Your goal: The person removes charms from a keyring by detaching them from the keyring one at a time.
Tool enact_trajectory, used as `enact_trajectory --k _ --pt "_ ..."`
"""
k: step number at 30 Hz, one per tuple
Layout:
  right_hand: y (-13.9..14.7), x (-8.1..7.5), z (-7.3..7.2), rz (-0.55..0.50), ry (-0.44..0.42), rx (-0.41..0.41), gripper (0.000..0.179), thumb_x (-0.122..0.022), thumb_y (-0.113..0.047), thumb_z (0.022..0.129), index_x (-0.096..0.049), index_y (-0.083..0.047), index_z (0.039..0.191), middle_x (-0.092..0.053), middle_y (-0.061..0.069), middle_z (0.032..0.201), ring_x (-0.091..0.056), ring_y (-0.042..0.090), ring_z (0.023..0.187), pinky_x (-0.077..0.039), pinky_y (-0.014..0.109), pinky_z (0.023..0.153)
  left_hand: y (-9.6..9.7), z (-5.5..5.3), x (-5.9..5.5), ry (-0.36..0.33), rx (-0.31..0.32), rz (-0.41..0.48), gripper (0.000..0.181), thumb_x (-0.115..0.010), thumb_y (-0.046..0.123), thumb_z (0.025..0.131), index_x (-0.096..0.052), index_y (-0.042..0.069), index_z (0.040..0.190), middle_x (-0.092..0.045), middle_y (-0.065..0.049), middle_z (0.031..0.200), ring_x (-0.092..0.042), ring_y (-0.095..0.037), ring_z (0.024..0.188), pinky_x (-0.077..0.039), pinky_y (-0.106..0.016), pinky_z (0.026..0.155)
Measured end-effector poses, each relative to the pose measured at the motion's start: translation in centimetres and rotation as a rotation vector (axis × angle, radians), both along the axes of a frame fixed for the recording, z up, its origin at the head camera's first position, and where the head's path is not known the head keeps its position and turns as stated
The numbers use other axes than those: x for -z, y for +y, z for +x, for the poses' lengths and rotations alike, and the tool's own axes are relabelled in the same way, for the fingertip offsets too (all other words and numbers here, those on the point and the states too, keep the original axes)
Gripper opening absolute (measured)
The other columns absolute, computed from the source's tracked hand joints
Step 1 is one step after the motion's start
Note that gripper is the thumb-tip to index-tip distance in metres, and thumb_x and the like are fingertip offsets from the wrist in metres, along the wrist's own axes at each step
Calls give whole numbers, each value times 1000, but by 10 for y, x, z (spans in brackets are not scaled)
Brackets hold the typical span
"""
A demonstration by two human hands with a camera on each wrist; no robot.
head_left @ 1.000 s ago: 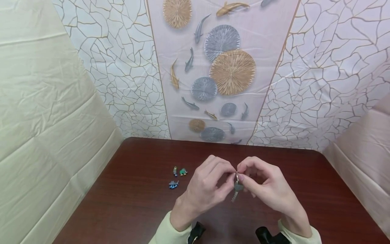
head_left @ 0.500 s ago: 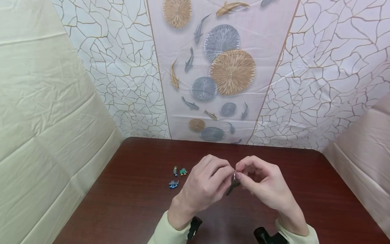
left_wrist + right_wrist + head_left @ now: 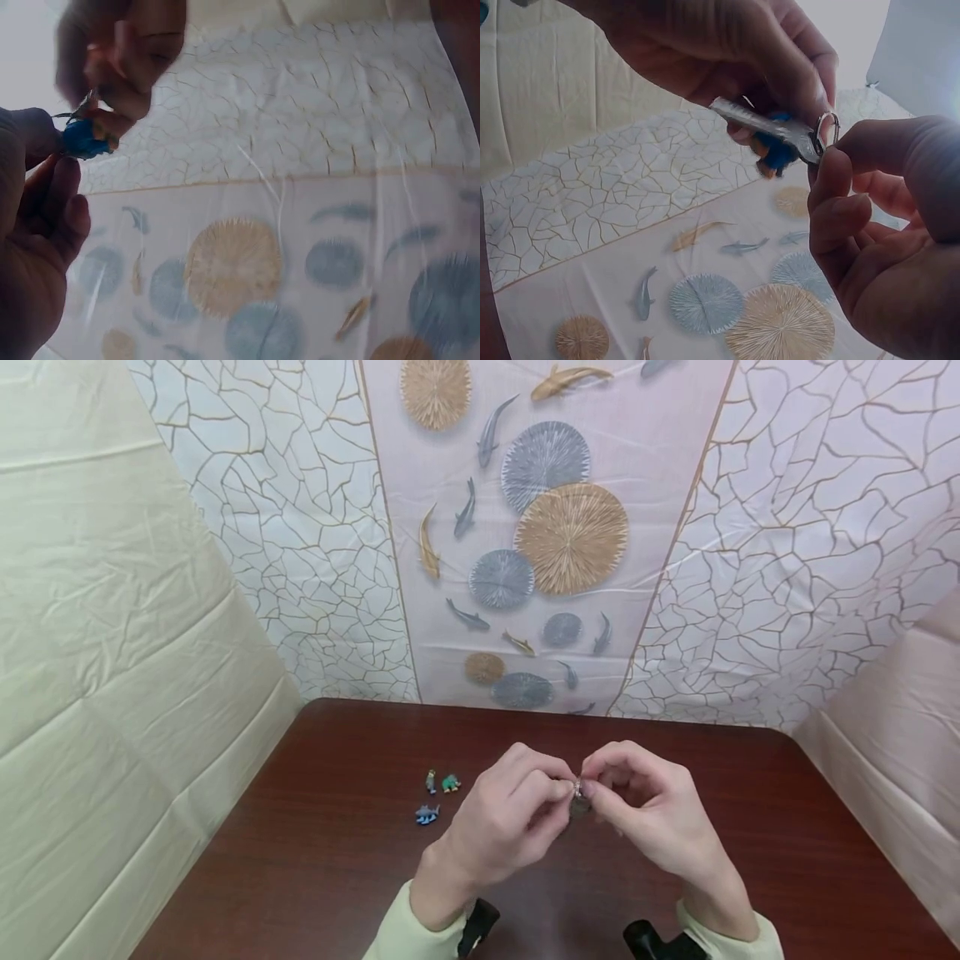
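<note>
In the head view my left hand [image 3: 510, 814] and right hand [image 3: 656, 810] meet fingertip to fingertip above the table. A metal key [image 3: 761, 126] hangs from a split key ring [image 3: 834, 124]. My right thumb and index finger pinch the ring close to the key's head. A small blue toy figure [image 3: 85, 140] with orange parts sits at my left fingertips, which seem to pinch it, beside the ring. In the right wrist view it lies partly behind the key. Fingers hide how figure and ring are joined.
On the dark wooden table [image 3: 300, 860], left of my hands, lie a small upright-looking figure [image 3: 431, 782], a green figure [image 3: 451, 783] and a blue shark-like figure [image 3: 427, 814]. Patterned cloth hangs behind the table's far edge.
The key first hung down in plain sight below my fingers; it swung left and is now mostly hidden in the head view. Both hands shifted only slightly, still pinching.
</note>
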State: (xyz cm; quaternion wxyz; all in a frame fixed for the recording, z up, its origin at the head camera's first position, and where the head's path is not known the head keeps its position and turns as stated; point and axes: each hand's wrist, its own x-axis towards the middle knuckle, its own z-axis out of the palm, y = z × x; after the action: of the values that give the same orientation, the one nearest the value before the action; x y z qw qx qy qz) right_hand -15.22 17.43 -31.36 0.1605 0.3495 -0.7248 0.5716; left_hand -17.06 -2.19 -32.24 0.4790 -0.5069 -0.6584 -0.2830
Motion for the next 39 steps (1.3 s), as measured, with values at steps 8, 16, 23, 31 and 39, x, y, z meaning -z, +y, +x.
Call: enact_trajectory --k 8,16,23,31,39 --pt "-1 1 -1 -64 45 -3 30 -62 23 79 -62 -1 96 -60 4 66 -52 8 49 -40 21 39 -4 3 -5 -179 117 37 14 -67 -2 87 -65 3 100 -67 -2 95 -60 -13 88 -48 -20 84" --pt "-2 3 -5 -101 82 -20 29 -62 23 79 -64 0 97 -59 1 66 -54 6 51 -40 22 40 -6 7 -4 -279 -58 3 12 -66 6 92 -67 7 103 -65 1 98 -56 -12 90 -46 -16 83" --pt "-4 3 -4 -44 57 28 28 -63 20 81 -64 -3 96 -59 -1 67 -51 8 49 -42 22 42 -8 6 -6 -290 -78 -30 7 -65 8 92 -65 9 98 -62 3 95 -55 -12 90 -45 -17 83" --pt "-8 8 -8 -48 129 -9 32 -57 26 78 -62 -2 93 -57 1 81 -51 6 57 -40 21 44 -6 9 -6 -158 -147 -69 8 -66 6 89 -65 8 96 -61 1 93 -56 -14 86 -46 -21 80" --pt "-7 8 -9 -113 113 -72 32 -56 29 76 -61 2 94 -60 5 72 -54 9 48 -43 21 40 -6 13 -8 -122 -168 -81 9 -66 7 88 -66 9 96 -61 1 93 -56 -13 86 -46 -22 79"
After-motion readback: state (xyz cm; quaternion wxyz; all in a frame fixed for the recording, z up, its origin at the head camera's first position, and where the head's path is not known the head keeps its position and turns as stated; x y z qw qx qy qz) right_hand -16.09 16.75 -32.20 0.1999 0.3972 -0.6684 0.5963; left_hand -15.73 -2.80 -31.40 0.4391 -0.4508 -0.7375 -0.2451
